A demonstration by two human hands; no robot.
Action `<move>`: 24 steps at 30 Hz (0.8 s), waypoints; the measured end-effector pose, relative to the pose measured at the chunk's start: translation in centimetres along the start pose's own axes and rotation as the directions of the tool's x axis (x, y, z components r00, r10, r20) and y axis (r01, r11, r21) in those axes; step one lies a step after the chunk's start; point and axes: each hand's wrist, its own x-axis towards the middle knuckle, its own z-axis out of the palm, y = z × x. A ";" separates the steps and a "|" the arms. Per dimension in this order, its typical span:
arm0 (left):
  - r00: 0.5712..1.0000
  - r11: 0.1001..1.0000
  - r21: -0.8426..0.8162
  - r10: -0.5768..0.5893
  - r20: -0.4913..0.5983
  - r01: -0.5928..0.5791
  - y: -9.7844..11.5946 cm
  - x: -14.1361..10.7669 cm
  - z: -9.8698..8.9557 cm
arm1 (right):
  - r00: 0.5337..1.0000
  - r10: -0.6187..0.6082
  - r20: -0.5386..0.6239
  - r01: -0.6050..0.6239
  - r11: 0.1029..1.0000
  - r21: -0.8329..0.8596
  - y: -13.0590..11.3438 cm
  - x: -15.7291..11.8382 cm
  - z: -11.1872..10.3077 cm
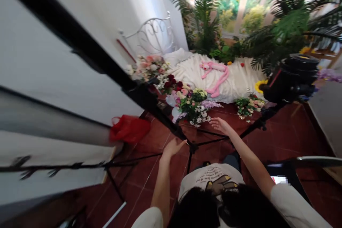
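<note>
My left hand (173, 147) is beside the lower end of a black light stand (157, 108), its thumb stretched out to the right. It appears to hold nothing; whether it touches the pole I cannot tell. Farther right, my right hand (220, 125) is raised with its fingers spread toward the left, just in front of a bunch of artificial flowers (191, 101). Nothing is in it. The stand's pole slants from the upper left down to its leg joint (192, 146), between the two hands.
A second black stand carrying a lamp-like device (292, 78) rises at the right. Behind the flowers, a pink plush toy (217, 74) lies on a bed with a white cover (240, 82). A red plastic bag (130, 128) sits by the left wall. Thin stand legs cross the red tiled floor (149, 181).
</note>
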 end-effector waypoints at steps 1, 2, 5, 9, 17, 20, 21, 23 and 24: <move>0.998 0.998 -0.059 0.035 -0.053 -0.038 1.1 -0.3 -1.1 | 0.998 0.002 0.065 0.010 0.983 -0.182 -0.6 1.2 2.1; 0.987 0.987 -0.133 0.077 -0.139 -0.096 2.4 -0.6 -1.8 | 0.989 0.007 0.149 0.046 0.937 -0.348 -1.4 2.3 4.2; 0.895 0.881 -0.355 0.147 -0.422 -0.313 6.8 -0.9 -2.5 | 0.907 0.102 0.410 0.224 0.707 -0.671 -4.2 5.4 10.8; 0.785 0.735 -0.512 0.045 -0.617 -0.444 10.4 0.4 -1.6 | 0.771 0.465 0.436 0.281 0.366 -0.887 -7.3 8.7 18.2; 0.789 0.759 -0.525 -0.027 -0.614 -0.384 9.2 3.1 -0.6 | 0.522 0.837 0.162 0.036 0.169 -0.985 -8.5 12.8 22.5; 0.738 0.780 -0.485 -0.046 -0.674 -0.395 9.0 3.4 -0.4 | 0.514 0.843 0.158 0.051 0.154 -0.987 -8.2 13.3 23.1; 0.720 0.786 -0.474 -0.054 -0.692 -0.397 9.0 3.5 -0.3 | 0.530 0.829 0.180 0.094 0.153 -0.984 -8.1 13.3 23.4; 0.698 0.797 -0.460 -0.068 -0.713 -0.392 9.0 3.6 -0.2 | 0.612 0.733 0.297 0.218 0.205 -0.954 -7.8 13.3 23.7; 0.695 0.802 -0.459 -0.077 -0.715 -0.383 9.0 3.7 -0.1 | 0.669 0.631 0.392 0.294 0.259 -0.920 -7.7 13.2 23.8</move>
